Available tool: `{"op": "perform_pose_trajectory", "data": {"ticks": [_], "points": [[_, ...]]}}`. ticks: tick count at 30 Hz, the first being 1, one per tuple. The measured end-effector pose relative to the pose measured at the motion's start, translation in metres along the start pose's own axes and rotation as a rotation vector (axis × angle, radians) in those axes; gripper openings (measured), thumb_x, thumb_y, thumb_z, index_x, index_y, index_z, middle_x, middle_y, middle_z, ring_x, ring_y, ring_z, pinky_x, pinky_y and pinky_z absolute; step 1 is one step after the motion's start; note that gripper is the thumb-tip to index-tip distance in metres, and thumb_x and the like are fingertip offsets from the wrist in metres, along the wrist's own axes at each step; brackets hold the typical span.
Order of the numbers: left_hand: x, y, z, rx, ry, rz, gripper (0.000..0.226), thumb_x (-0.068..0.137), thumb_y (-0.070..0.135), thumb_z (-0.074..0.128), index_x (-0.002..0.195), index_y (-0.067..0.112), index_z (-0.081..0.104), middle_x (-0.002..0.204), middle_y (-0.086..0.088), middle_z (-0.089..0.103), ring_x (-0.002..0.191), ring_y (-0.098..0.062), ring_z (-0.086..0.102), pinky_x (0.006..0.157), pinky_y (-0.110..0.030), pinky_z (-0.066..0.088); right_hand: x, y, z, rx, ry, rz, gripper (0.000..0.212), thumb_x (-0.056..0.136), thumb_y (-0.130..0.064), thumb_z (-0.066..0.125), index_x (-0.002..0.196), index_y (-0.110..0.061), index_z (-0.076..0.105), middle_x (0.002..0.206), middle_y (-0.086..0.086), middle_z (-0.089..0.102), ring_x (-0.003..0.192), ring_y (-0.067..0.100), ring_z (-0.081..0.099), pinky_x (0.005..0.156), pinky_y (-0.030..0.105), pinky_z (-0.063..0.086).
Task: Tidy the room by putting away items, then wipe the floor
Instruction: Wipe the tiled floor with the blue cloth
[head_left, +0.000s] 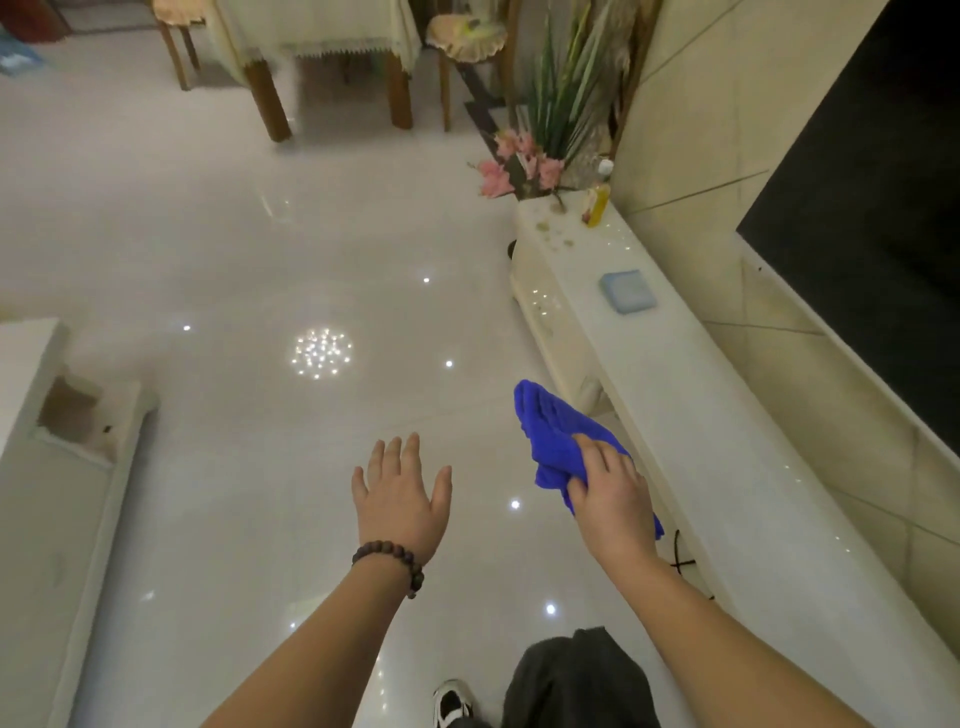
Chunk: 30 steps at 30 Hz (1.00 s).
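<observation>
My right hand (610, 493) grips a bright blue cloth (556, 431), which hangs bunched in the air above the glossy white floor (260, 260), close to the front of the long white TV cabinet (701, 415). My left hand (400, 493) is stretched out flat over the floor, fingers straight and spread, holding nothing. A dark bead bracelet sits on its wrist.
On the cabinet lie a pale blue square pad (627, 291) and a yellow bottle (598, 205) beside pink flowers (514, 166). A dark TV screen (883, 208) is on the right wall. A white low table (57, 441) stands at left; a dining table (332, 52) and chairs stand far back.
</observation>
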<state>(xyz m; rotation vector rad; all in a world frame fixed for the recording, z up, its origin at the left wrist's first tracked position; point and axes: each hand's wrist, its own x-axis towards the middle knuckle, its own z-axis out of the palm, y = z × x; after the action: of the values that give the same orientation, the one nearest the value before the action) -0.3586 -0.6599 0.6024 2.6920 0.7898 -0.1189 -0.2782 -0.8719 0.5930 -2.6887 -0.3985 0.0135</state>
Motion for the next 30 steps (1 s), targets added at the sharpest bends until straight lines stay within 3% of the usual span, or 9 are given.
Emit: {"op": "perform_pose_trajectory", "data": {"ticks": [7,16,18,25,30], "points": [[0.121,0.060,0.010,0.006,-0.081,0.184,0.063,0.098,0.053,0.024,0.152,0.021,0.018,0.158,-0.002,0.022,0.148,-0.020,0.009,0.120,-0.043,0.008,0.090,0.024,0.010,-0.012,0.064,0.161,0.050,0.081,-0.007,0.066,0.129,-0.008,0.054,0.119,0.009,0.062,0.105,0.032,0.058,0.086,0.044,0.049],[0.324,0.193,0.025,0.090,-0.172,0.461,0.064,0.098,0.052,0.026,0.152,0.020,0.016,0.159,-0.003,0.020,0.148,-0.021,0.008,0.120,-0.042,0.008,0.260,0.090,0.019,0.048,0.095,0.424,0.049,0.089,-0.013,0.058,0.137,-0.012,0.047,0.130,0.007,0.056,0.117,0.027,0.052,0.096,0.042,0.045],[0.348,0.210,0.016,0.086,-0.146,0.512,0.063,0.099,0.050,0.029,0.152,0.019,0.019,0.158,-0.004,0.022,0.148,-0.021,0.009,0.120,-0.041,0.009,0.278,0.089,0.014,0.020,0.095,0.408,0.049,0.089,-0.014,0.058,0.137,-0.013,0.046,0.130,0.005,0.056,0.117,0.026,0.052,0.097,0.042,0.046],[0.442,0.313,0.017,0.047,-0.224,0.731,0.061,0.099,0.048,0.030,0.151,0.018,0.023,0.157,-0.005,0.024,0.147,-0.021,0.010,0.119,-0.040,0.010,0.373,0.108,0.004,0.020,0.171,0.492,0.053,0.077,-0.007,0.071,0.127,-0.009,0.055,0.117,0.011,0.063,0.102,0.033,0.060,0.081,0.043,0.051],[0.486,0.354,0.042,0.099,-0.373,0.897,0.056,0.100,0.046,0.029,0.152,0.025,0.020,0.159,-0.002,0.020,0.148,-0.020,0.009,0.120,-0.042,0.011,0.419,0.113,0.015,0.058,0.172,0.626,0.052,0.086,-0.012,0.063,0.136,-0.012,0.048,0.131,0.007,0.056,0.117,0.029,0.052,0.096,0.042,0.045]]}}
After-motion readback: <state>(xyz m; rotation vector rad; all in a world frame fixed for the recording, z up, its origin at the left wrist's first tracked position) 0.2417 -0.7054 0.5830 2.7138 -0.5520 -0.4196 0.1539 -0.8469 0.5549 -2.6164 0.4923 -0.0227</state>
